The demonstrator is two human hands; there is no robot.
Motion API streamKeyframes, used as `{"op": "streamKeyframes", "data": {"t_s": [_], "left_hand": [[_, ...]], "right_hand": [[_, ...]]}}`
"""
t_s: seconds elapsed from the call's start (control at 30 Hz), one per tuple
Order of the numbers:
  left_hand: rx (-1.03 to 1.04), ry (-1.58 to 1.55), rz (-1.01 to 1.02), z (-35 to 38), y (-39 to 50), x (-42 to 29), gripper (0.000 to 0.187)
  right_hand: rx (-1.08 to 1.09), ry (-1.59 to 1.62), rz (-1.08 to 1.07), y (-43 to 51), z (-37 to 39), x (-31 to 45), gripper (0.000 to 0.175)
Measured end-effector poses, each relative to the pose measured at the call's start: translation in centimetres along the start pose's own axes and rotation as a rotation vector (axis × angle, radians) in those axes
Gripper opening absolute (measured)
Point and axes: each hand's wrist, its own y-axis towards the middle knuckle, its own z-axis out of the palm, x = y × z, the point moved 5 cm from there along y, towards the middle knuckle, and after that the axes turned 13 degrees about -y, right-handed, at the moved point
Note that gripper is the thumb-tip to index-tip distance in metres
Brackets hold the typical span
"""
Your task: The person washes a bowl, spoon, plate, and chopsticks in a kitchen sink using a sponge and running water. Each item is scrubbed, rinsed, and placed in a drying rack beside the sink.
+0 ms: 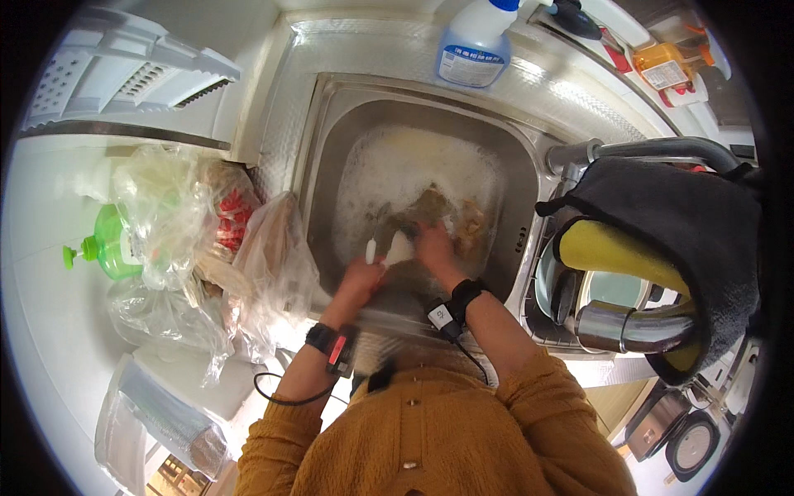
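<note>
Both hands are low inside a stainless steel sink [322,155] that holds cloudy, foamy water [403,146]. My left hand [363,276] is at the lower left of the water, its fingers by a slim white-ended thing [371,251] that I cannot name. Between the hands is a whitish piece [399,248], perhaps a cloth or sponge; which hand holds it is unclear. My right hand [434,248] reaches into the water, its fingertips blurred and partly hidden. Brownish objects [470,223] lie in the water to its right. Black bands with small devices are on both wrists.
A spray bottle [474,59] stands behind the sink. Plastic bags [273,260] and a green pump bottle [115,242] are at the left. At the right are the faucet [574,156], a dark cloth [676,211] with a yellow lining and a rack [539,322] with dishes.
</note>
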Motion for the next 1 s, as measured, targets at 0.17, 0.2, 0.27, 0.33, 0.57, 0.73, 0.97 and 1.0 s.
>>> {"op": "streamKeyframes", "data": {"t_s": [0.17, 0.2, 0.27, 0.33, 0.57, 0.73, 0.97, 1.0], "left_hand": [[-0.002, -0.060, -0.023, 0.0, -0.1, 0.1, 0.024], [-0.006, -0.014, -0.036, -0.1, -0.1, 0.2, 0.023], [-0.002, 0.126, -0.039, -0.1, 0.0, 0.1, 0.023], [-0.010, 0.063, -0.028, -0.2, 0.0, 0.1, 0.022], [0.007, 0.165, 0.086, 0.1, -0.1, 0.1, 0.023], [-0.019, 0.155, 0.052, 0.3, 0.0, 0.1, 0.026], [0.021, 0.221, 0.130, 0.4, -0.9, -0.8, 0.027], [0.004, 0.204, 0.175, 0.3, -1.2, -0.7, 0.026]], "right_hand": [[0.064, -0.108, -0.018, -3.1, -0.4, 2.5, 0.043], [0.071, -0.086, -0.087, -3.8, 0.0, 3.4, 0.043], [0.054, -0.044, -0.130, -3.9, 0.3, 3.6, 0.043], [0.013, -0.002, -0.075, -2.2, 0.5, 1.9, 0.043], [-0.171, -0.355, 0.092, 1.3, -1.9, -4.6, 0.036], [0.107, -0.032, -0.007, -2.9, -0.1, 0.0, 0.031], [-0.023, -0.545, -0.055, 0.9, -1.2, -2.2, 0.032], [-0.099, -0.501, -0.033, 0.8, -2.1, -3.2, 0.032]]}}
